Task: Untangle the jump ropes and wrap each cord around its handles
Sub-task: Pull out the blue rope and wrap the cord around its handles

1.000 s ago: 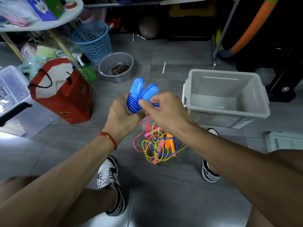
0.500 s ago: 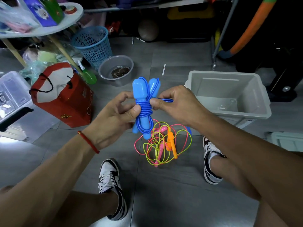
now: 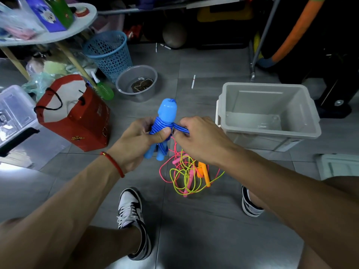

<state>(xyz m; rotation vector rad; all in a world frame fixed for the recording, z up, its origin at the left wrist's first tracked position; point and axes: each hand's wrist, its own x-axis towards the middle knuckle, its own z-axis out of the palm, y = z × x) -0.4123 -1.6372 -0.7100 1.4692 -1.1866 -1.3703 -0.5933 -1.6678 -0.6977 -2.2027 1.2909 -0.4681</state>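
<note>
My left hand [image 3: 136, 144] clamps the paired blue plastic handles [image 3: 164, 125] while my right hand [image 3: 196, 136] pinches the blue cord's tail [image 3: 181, 129] (best kept taut for tucking).

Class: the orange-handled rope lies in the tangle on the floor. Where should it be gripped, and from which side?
Grip the orange handles, coming from above on the right. They lie together at the tangle's right edge, rigid and mostly clear of the yellow cord and pink rope loops.

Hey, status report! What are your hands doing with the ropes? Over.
Left hand gripping blue handles, cord wrapped round. Right hand pinching blue cord end. Pink and yellow ropes tangled on floor. Nothing blocking.
</note>
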